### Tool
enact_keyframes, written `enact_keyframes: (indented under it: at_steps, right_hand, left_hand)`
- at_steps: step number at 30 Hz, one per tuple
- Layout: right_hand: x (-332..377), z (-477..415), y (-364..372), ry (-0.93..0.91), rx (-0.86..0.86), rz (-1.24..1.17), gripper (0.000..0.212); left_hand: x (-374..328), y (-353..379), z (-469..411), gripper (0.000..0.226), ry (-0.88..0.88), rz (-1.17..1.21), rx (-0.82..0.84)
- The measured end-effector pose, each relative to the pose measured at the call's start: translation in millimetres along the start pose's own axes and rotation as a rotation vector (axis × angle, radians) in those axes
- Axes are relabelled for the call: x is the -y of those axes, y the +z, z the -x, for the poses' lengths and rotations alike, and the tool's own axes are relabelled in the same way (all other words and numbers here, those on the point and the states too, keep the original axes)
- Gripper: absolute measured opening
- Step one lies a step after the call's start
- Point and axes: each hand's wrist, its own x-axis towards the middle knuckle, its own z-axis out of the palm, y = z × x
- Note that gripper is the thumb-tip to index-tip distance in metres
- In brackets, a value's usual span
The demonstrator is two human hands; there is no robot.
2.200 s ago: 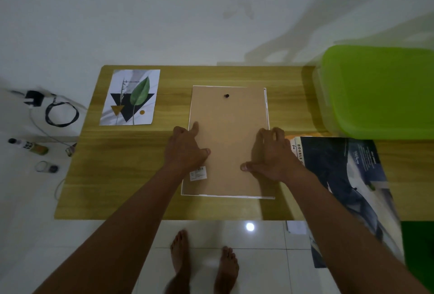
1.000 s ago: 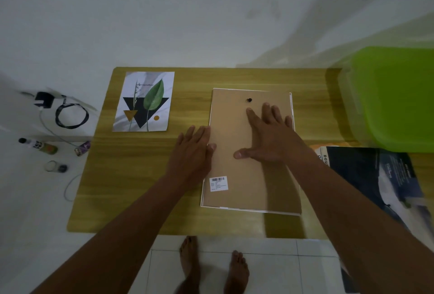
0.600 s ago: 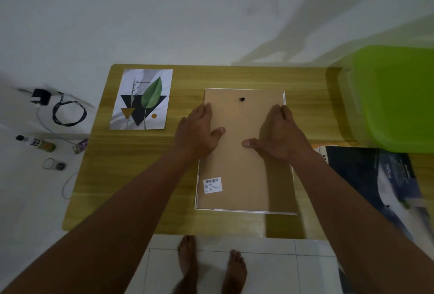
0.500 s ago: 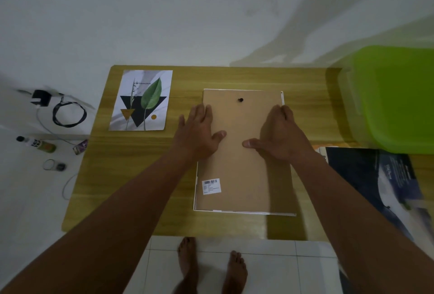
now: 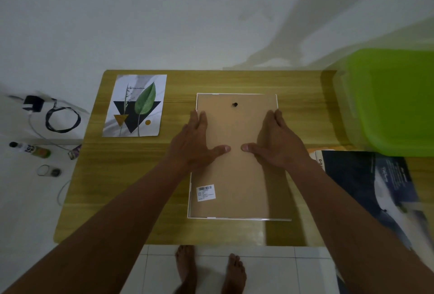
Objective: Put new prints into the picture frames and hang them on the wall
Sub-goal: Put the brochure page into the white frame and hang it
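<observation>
— On the table (image 5: 131,188)?
— The picture frame (image 5: 237,176) is lying face down, mid-table; the print (image 5: 135,106) is waiting at the far-left corner.
— Hands?
— Left hand (image 5: 195,145) and right hand (image 5: 277,145) are pressing its back, fingers straight. Probably opening it; next, prying an edge up.

Dimly lit. Plain white wall (image 5: 164,23) behind wood-grain tabletop (image 5: 131,188); white tiled floor (image 5: 281,272) below its near edge.

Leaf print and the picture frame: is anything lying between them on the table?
Nothing; the head view shows only bare table between leaf print and picture frame.
</observation>
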Motion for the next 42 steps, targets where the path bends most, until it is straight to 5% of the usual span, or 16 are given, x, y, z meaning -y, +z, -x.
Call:
enact_keyframes:
  at_steps: [6,18,25,31,42]
  right_hand:
    - [3,3,7,0.01,-0.017,0.044,0.126]
    - [-1,15,-2,-0.093,0.049,0.12,0.11]
    - [-8,49,-2,-0.163,0.057,0.123,0.095]
    - [-16,74,5,-0.154,0.281,0.171,0.134]
    - [-18,82,21,-0.159,0.197,0.153,0.12]
  left_hand:
    - [-3,-2,0,0.143,-0.032,-0.05,0.058]
    - [-4,-4,15,0.124,0.026,-0.19,-0.02]
    - [2,-1,55,0.143,0.065,-0.217,0.173]
    - [-4,3,59,0.137,0.065,-0.21,0.159]
    - [1,26,70,0.149,0.067,-0.238,0.129]
